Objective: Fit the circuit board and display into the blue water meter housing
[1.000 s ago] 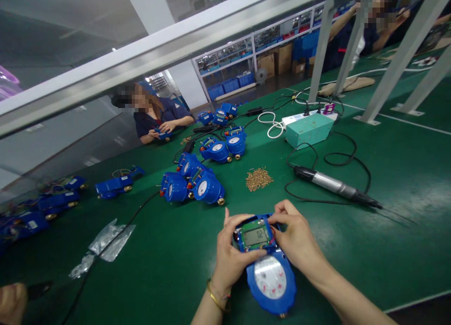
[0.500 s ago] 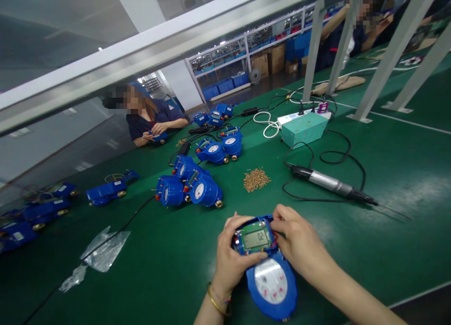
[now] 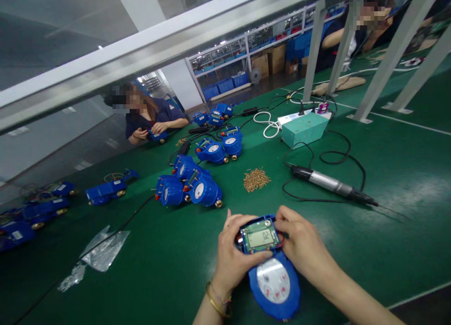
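Found on the near side of the screw pile [image 3: 256,179], well short of it: one blue water meter [image 3: 274,280], lying face up on the green table [image 3: 387,231]. White dial turned away from the pile, open top housing turned towards it. Seated in that housing: green display module [image 3: 261,237], LCD showing digits.

Grip, left hand [image 3: 230,254]: closed on the water meter's flank on the left of the pile line, thumb laid across the module's lower edge, fingers curled behind the housing. Gold bracelet [image 3: 214,304] at the wrist.

Grip, right hand [image 3: 303,250]: closed on the opposite flank, fingertips pressed at the module's right edge. Thumb hidden, position not determinable.

Right of the pile, well apart: electric screwdriver [image 3: 331,184], lying flat, black cord looped around it.
Beyond the pile and to the right: pale green box [image 3: 305,129], cables behind it.
Left of the pile, near: cluster of blue meters [image 3: 190,186].
Beyond the pile to the left: second pair of meters [image 3: 220,149].
Far left of the pile: row of blue meter parts [image 3: 105,191]; nearer than these, crumpled clear bag [image 3: 104,247].
Well beyond the pile, at the far table edge: seated person in dark blue [image 3: 148,118], both hands at another blue part.
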`<state>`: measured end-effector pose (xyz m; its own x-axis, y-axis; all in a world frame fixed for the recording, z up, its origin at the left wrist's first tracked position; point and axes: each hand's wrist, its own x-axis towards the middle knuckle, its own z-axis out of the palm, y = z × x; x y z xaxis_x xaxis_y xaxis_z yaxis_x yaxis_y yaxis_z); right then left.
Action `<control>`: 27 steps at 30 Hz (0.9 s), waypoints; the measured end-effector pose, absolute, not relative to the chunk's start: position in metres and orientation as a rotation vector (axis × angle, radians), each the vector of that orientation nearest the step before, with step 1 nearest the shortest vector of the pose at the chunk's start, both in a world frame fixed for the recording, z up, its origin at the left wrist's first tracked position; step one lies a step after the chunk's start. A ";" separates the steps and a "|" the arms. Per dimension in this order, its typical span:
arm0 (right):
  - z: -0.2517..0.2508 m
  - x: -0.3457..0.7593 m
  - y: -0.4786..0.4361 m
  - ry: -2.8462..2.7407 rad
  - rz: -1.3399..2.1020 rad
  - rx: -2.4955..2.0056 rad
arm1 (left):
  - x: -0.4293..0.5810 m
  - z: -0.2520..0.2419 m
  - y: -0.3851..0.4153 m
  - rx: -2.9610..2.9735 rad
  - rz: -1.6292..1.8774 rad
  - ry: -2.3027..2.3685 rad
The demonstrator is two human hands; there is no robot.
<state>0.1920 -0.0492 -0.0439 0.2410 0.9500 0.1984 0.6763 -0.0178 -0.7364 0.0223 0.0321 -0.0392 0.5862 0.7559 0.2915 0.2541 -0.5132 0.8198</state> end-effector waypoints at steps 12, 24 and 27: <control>-0.050 0.193 -0.053 -1.437 0.432 -1.706 | 0.028 -0.028 0.022 1.961 0.766 0.880; -0.039 0.202 -0.061 -1.439 0.566 -1.560 | 0.028 -0.034 0.026 1.731 0.794 0.891; -0.036 0.210 -0.068 -1.411 0.531 -1.475 | 0.027 -0.039 0.024 1.686 0.813 0.881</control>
